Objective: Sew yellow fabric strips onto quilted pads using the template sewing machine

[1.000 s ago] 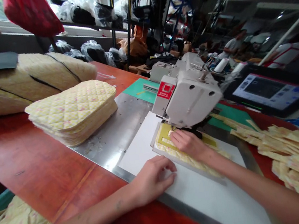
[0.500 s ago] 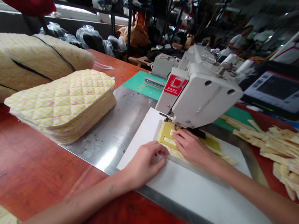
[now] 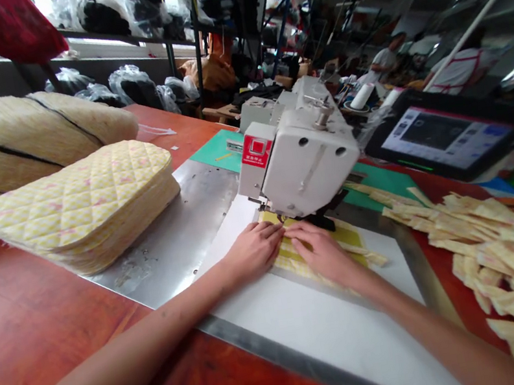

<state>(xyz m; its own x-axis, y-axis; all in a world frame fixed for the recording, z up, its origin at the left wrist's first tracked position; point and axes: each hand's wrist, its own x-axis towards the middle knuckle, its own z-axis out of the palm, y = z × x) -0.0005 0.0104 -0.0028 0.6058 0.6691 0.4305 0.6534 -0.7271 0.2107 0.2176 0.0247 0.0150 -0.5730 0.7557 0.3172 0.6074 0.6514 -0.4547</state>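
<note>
Both hands are close together under the head of a white sewing machine [image 3: 307, 154]. My left hand [image 3: 255, 250] lies palm down at the left end of a yellow template [image 3: 351, 241], its fingers together. Just right of it, my right hand [image 3: 318, 249] has its fingertips near the needle area, fingers bent over the template. Whatever lies beneath the fingertips is hidden. Pale yellow quilted fabric [image 3: 293, 265] shows along the template's near edge, on a white plate [image 3: 358, 326].
A stack of quilted pieces [image 3: 86, 201] sits at the left, before a tied fabric bundle [image 3: 30, 135]. Fabric strips [image 3: 510, 262] are heaped at the right below a screen [image 3: 438, 129]. People [image 3: 385, 59] are in the background.
My left hand has moved onto the template, its fingers now flatter and close to my right hand. The camera view has shifted, showing the right side more fully.
</note>
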